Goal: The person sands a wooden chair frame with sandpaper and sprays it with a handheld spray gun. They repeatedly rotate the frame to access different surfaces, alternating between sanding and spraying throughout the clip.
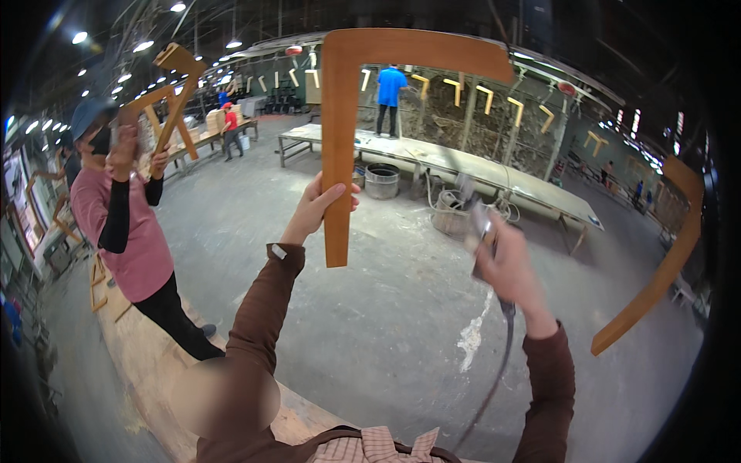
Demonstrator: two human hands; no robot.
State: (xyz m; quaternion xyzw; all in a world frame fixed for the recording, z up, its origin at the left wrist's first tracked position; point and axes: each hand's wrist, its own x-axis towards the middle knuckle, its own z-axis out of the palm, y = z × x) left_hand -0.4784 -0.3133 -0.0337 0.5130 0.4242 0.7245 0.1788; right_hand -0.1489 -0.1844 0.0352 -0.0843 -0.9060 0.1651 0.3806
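Upright before me is an L-shaped wooden frame piece (pixel 340 139), orange-brown, with its upper arm reaching to the right. My left hand (pixel 315 207) is closed around its lower leg, thumb across the front. My right hand (pixel 515 268), somewhat blurred, grips a metal spray gun (pixel 483 222) to the right of the piece. From the gun's handle a dark hose (pixel 505 351) runs down toward my body. The gun's tip is smeared by motion, and I cannot make out any spray.
Another curved wooden piece (pixel 656 278) hangs close on the right. At left a co-worker in pink (pixel 127 208) handles wooden pieces (pixel 179 100). A long table (pixel 463 166) crosses behind, with buckets (pixel 381 182) by it. More pieces (pixel 484 99) hang in a row beyond.
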